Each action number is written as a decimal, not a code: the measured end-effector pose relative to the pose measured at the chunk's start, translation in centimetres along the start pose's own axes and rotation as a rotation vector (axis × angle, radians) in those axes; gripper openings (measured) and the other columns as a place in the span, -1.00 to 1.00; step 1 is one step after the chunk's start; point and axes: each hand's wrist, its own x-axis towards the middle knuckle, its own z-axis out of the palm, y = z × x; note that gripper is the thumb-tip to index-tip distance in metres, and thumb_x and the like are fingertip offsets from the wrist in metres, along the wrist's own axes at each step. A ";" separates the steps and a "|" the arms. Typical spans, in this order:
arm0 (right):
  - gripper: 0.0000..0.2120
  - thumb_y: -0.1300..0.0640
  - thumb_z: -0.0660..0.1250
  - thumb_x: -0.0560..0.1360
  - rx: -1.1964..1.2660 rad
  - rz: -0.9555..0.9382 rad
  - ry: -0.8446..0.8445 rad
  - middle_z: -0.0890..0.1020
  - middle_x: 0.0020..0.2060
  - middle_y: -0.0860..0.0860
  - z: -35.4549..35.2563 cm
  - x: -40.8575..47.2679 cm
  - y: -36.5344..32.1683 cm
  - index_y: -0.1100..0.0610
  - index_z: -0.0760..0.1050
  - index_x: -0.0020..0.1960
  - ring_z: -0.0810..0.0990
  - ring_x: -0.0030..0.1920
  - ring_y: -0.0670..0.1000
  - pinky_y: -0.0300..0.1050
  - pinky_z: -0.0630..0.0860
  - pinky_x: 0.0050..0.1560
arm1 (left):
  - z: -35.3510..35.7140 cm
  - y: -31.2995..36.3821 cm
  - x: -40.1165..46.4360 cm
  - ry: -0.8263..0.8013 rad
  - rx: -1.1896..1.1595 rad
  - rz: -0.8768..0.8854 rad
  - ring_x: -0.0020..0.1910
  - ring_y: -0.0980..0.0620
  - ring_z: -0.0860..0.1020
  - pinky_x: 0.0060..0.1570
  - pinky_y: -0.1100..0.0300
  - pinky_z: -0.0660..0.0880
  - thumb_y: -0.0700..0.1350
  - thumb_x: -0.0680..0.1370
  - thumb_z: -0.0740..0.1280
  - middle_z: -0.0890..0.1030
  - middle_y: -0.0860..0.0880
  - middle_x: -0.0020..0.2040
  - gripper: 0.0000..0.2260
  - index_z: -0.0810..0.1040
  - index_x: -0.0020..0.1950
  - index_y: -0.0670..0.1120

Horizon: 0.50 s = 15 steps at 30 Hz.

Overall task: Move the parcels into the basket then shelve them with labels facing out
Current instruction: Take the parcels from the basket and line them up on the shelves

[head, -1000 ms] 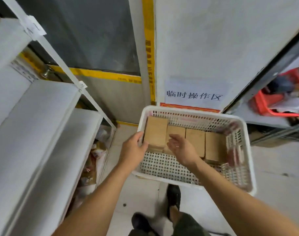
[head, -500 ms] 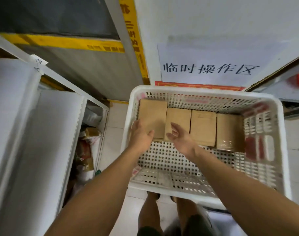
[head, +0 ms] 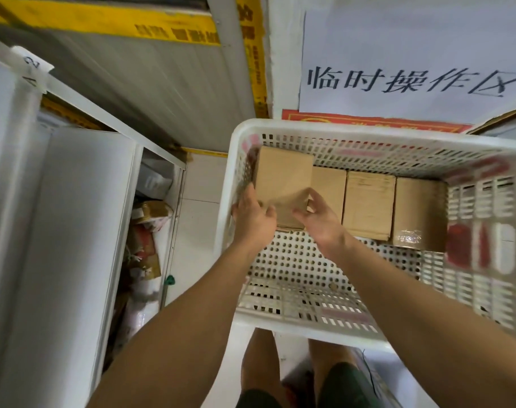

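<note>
The basket [head: 377, 131] is white perforated plastic, rectangular, with slotted walls and a round-holed floor. Four plain brown cardboard parcels stand in a row along its far wall. The leftmost parcel [head: 283, 184], in the far left corner, sits higher than the others. The left hand [head: 252, 219] grips its left lower edge with curled fingers; the right hand [head: 320, 220] pinches its lower right corner. No label shows on its facing side. A white paper sign [head: 412, 69] on the wall reads "临时操作区". A shelf [head: 74, 219] tag [head: 31, 67] reads "A1 2".
</note>
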 end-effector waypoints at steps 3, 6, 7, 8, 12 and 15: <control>-0.37 0.09 0.48 0.60 0.088 0.006 -0.056 0.58 0.13 -0.18 -0.6 -1.6 0.2 0.06 0.27 0.57 0.59 0.28 -0.01 -0.14 0.52 0.37 | 0.0 0.3 -1.8 -0.026 -0.064 0.070 0.51 -0.05 0.36 0.48 -0.15 0.42 -0.05 0.69 0.31 0.30 0.02 0.60 -0.35 0.04 0.68 0.14; -0.13 -0.24 0.59 0.40 0.099 -0.034 -0.074 0.60 0.26 -0.03 -1.5 -3.3 0.0 0.10 0.29 0.52 0.62 0.26 0.06 0.17 0.47 0.46 | -0.2 0.8 -4.5 -0.016 -0.148 0.122 0.49 0.04 0.35 0.47 -0.06 0.45 -0.17 0.70 0.26 0.24 0.04 0.60 -0.37 0.06 0.70 0.11; -0.05 -0.31 0.61 0.33 0.094 -0.040 -0.072 0.56 0.31 0.01 -1.7 -3.8 -0.4 0.09 0.28 0.52 0.60 0.28 0.09 0.14 0.47 0.45 | -0.2 1.0 -5.6 -0.006 -0.173 0.148 0.47 0.06 0.35 0.45 -0.05 0.47 -0.20 0.70 0.25 0.23 0.05 0.60 -0.37 0.08 0.71 0.12; 0.00 -0.34 0.64 0.28 0.090 -0.049 -0.061 0.55 0.32 0.06 -1.8 -4.3 -0.8 0.10 0.29 0.49 0.59 0.30 0.11 0.10 0.51 0.40 | -0.2 1.3 -6.8 0.009 -0.190 0.187 0.48 0.06 0.35 0.43 -0.05 0.49 -0.23 0.70 0.25 0.23 0.06 0.59 -0.36 0.09 0.70 0.15; -0.53 0.00 0.66 0.41 0.154 -0.137 -0.044 0.70 -0.13 0.07 -1.9 -7.2 -2.7 0.23 0.48 0.05 0.72 -0.14 0.02 -0.20 0.64 -0.21 | -0.4 3.2 -12.0 0.042 -0.229 0.368 0.56 0.09 0.26 0.50 0.07 0.38 -0.33 0.66 0.27 0.14 0.43 0.50 -0.27 0.15 0.66 0.28; -0.74 0.20 0.60 0.48 0.184 -0.240 -0.076 0.68 -0.39 -0.07 -2.5 -10.3 -4.4 0.20 0.50 -0.08 0.67 -0.38 -0.10 -0.19 0.59 -0.30 | -1.4 4.7 -14.9 0.046 -0.229 0.455 0.58 0.13 0.22 0.55 0.12 0.29 -0.40 0.62 0.26 0.20 0.38 0.52 -0.16 0.04 0.68 0.30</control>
